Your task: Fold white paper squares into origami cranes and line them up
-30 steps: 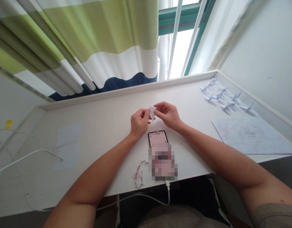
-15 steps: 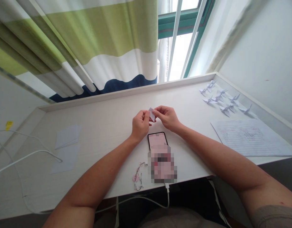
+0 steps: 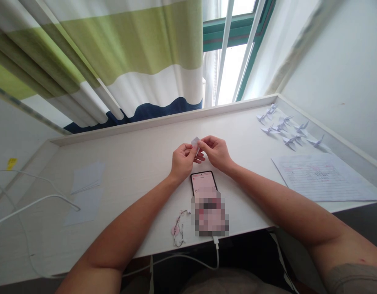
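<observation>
A small piece of folded white paper (image 3: 195,141) is held up above the white desk, between my two hands. My left hand (image 3: 184,160) pinches its left and lower part with thumb and fingers. On the other side, the thumb and fingertips of my right hand (image 3: 217,152) close on its right edge. Fingers cover much of the paper, so its exact fold is hard to make out. Just below the hands lies a phone (image 3: 203,179) with a lit pink screen, plugged into a white cable (image 3: 217,245).
Several folded paper cranes (image 3: 283,124) stand at the back right. Lined sheets with writing (image 3: 320,177) lie in front of them. White paper pieces (image 3: 85,177) and white cables (image 3: 53,197) are on the left. A beaded strap (image 3: 177,228) rests beside the phone, near the desk edge.
The folded paper has turned and risen slightly between the fingers. My left thumb has shifted up and right, closer to my right hand, and the left fingers reach further beneath the paper.
</observation>
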A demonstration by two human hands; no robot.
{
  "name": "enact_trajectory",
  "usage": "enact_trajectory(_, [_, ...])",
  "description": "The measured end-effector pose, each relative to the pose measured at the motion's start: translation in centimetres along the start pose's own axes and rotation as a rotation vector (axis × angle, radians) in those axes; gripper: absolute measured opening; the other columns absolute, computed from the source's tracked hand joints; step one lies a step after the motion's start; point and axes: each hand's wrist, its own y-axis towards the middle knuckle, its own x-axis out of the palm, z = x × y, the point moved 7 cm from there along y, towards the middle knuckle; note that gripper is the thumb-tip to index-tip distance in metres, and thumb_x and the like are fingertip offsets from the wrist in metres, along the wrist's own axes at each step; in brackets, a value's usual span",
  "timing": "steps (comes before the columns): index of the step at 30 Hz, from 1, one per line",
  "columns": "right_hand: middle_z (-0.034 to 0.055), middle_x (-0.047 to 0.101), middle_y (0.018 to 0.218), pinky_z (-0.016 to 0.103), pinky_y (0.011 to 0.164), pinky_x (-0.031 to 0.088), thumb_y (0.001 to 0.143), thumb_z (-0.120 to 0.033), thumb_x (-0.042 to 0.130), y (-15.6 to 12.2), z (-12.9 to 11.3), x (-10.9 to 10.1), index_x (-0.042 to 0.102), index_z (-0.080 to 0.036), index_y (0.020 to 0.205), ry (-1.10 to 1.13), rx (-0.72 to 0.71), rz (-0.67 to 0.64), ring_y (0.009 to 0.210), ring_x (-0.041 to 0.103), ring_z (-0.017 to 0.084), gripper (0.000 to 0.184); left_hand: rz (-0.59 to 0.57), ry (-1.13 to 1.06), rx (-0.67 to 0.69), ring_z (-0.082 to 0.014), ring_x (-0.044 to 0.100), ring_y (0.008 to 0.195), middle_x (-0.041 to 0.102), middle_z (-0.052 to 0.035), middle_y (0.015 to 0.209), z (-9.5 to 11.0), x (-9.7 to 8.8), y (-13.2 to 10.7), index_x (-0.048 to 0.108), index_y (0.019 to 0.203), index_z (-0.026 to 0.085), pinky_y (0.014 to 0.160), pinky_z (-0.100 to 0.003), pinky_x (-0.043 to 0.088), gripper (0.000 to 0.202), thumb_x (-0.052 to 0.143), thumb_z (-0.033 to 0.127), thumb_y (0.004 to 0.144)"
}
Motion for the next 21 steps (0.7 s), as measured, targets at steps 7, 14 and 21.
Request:
enact_trajectory(7, [-0.0001,0.071,0.066,0.034,0.065,0.058,0.085,-0.068,0.084,0.0,0.0,0.6,0.069,-0.022,0.081,0.038,-0.005,-0.168,0.061,0.067,0.016,0.049,-0.073,0.113,0.075,-0.0093,0.057,0.049,0.066,0.0004,0.062,0.5,0.2,-0.1,0.065,0.084,0.018,0.048,-0.023,0.046,0.057,0.079,0.074,0.087])
enact_trajectory(14, [0.0007,0.074,0.065,0.034,0.06,0.058,0.09,-0.065,0.079,0.1,-0.5,0.5,0.07,-0.021,0.088,-0.005,-0.005,-0.318,0.06,0.072,0.018,0.045,-0.159,0.168,0.059,-0.0096,0.055,0.049,0.064,0.001,0.061,0.1,1.0,-0.5,0.067,0.082,0.019,0.05,-0.024,0.046,0.056,0.078,0.074,0.088])
enact_trajectory(21, [-0.0041,0.058,0.056,0.031,0.048,0.047,0.091,-0.069,0.077,0.2,-0.2,0.3,0.066,-0.023,0.08,0.018,0.04,-0.26,0.048,0.055,0.013,0.049,-0.274,0.118,0.036,-0.0162,0.073,0.064,0.08,-0.0097,0.079,0.1,1.8,-0.5,0.071,0.089,0.016,0.059,-0.027,0.055,0.054,0.08,0.07,0.087])
